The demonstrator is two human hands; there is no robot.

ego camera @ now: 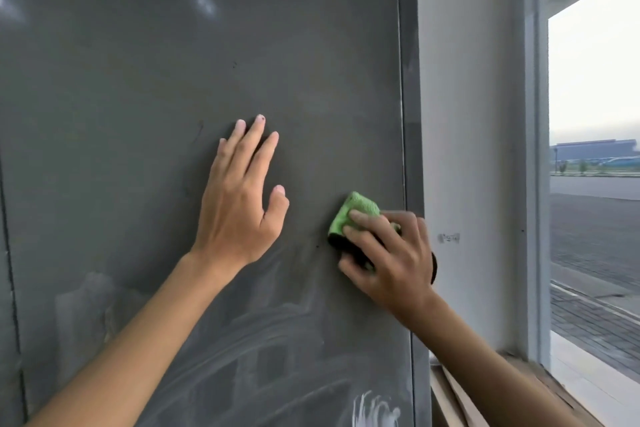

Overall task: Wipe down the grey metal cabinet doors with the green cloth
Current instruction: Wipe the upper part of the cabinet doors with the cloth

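Note:
A grey metal cabinet door [173,62] fills most of the view. My left hand [240,198] lies flat against it near the middle, fingers straight and spread upward. My right hand [388,253] grips a folded green cloth [353,210] with a dark underside and presses it to the door close to the door's right edge. Only the cloth's upper part shows above my fingers. Pale wipe streaks and white smears mark the lower part of the door.
The cabinet's grey side frame [412,114] runs down the right of the door. Beyond it is a white wall [467,114], then a window [595,149] onto a paved yard. Wooden boards [450,399] lean at the bottom right.

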